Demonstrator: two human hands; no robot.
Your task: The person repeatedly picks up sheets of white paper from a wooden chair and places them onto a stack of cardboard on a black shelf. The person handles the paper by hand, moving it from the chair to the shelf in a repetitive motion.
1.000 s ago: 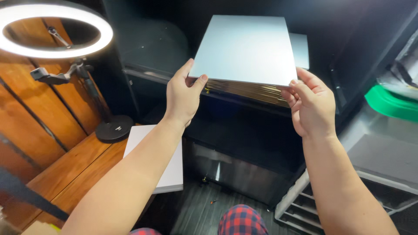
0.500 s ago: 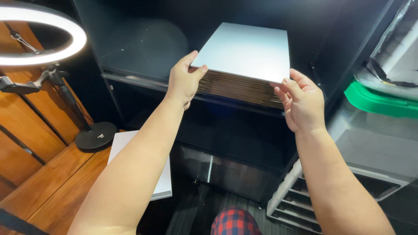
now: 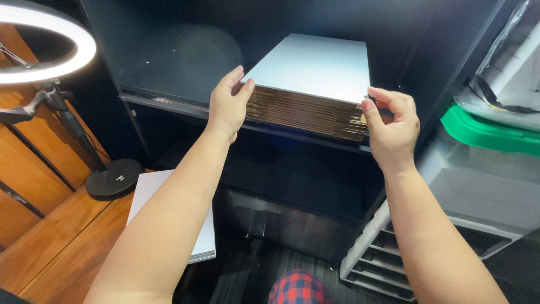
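A thick stack of flat cardboard sheets with a white top [image 3: 315, 73] lies on a dark shelf [image 3: 169, 104] of a black cabinet. My left hand [image 3: 228, 104] presses its thumb and fingers against the stack's near left corner. My right hand [image 3: 391, 126] is at the near right corner, fingers curled and fingertips touching the stack's brown edge. The stack rests on the shelf, its front edge overhanging slightly.
A lit ring light [image 3: 48, 42] on a black stand with a round base [image 3: 112, 179] stands on the wooden surface at left. A second white stack [image 3: 152, 197] lies below my left arm. Grey drawers [image 3: 394, 247] and a green-lidded bin [image 3: 489, 132] are at right.
The stack has gone deeper onto the shelf and now rests there. My right hand has loosened from under the stack to its corner; the view has shifted right.
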